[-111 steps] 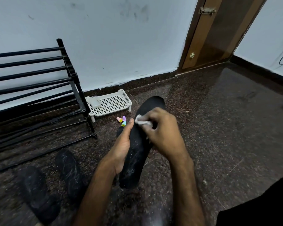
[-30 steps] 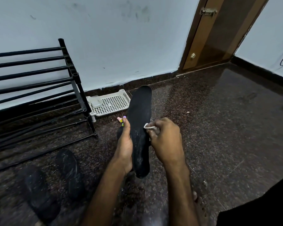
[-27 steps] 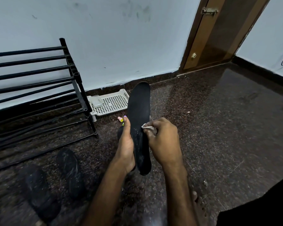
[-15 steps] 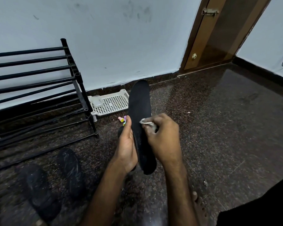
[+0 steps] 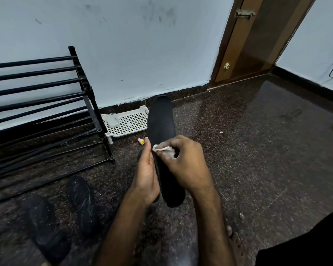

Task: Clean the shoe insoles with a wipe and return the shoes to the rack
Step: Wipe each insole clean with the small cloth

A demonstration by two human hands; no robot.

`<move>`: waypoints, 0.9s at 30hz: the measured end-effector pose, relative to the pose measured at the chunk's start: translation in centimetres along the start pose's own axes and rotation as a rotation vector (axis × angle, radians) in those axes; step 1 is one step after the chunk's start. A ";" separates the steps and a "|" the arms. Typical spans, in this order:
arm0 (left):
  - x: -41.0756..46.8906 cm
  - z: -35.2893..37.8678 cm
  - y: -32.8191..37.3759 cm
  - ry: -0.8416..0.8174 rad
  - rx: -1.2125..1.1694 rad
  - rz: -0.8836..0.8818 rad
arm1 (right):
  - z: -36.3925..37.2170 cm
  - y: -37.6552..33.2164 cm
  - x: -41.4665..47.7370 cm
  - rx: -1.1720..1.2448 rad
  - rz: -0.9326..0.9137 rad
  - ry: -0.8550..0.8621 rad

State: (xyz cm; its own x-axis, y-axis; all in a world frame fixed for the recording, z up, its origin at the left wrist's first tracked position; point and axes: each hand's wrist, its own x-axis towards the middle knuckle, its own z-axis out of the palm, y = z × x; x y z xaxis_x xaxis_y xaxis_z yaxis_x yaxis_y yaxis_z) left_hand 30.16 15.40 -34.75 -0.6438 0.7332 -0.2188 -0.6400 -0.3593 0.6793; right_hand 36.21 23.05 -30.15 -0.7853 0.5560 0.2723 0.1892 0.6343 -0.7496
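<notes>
The fingers (image 5: 174,144) of the right hand (image 5: 185,164) are curled close together. They pinch a small crumpled white wipe (image 5: 161,148) and press it onto the face of a long black insole (image 5: 161,121). The left hand (image 5: 147,175) grips that insole from its left side. Its thumb lies straight along the edge, with the tip just beside the wipe. Its other fingers are hidden behind the insole, so how they lie cannot be told.

The insole is held in the air, to the right of a black metal shoe rack (image 5: 89,104). One end points up and away, and the other hangs down between the wrists. The rack stands against a pale wall (image 5: 133,54).

Just right of the rack's foot, a white plastic basket (image 5: 131,121) sits on the dark speckled floor (image 5: 258,150), partly behind the insole. A small pink object (image 5: 141,141) lies between the rack's foot and the left thumb. In front of the rack, nearer the person, two black shoes (image 5: 83,200) lie on the floor, blurred. Far to the right of the rack stands a brown door (image 5: 258,39).
</notes>
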 end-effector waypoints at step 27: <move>0.1 0.0 0.0 0.042 0.026 0.052 | -1.4 0.1 0.0 -0.127 0.047 -0.046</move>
State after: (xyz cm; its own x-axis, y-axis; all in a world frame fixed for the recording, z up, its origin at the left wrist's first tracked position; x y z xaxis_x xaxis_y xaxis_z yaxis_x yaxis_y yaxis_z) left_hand 30.09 15.45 -34.76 -0.6929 0.6893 -0.2116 -0.5947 -0.3805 0.7082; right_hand 37.02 23.88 -29.35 -0.7993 0.5634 0.2091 0.2968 0.6726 -0.6779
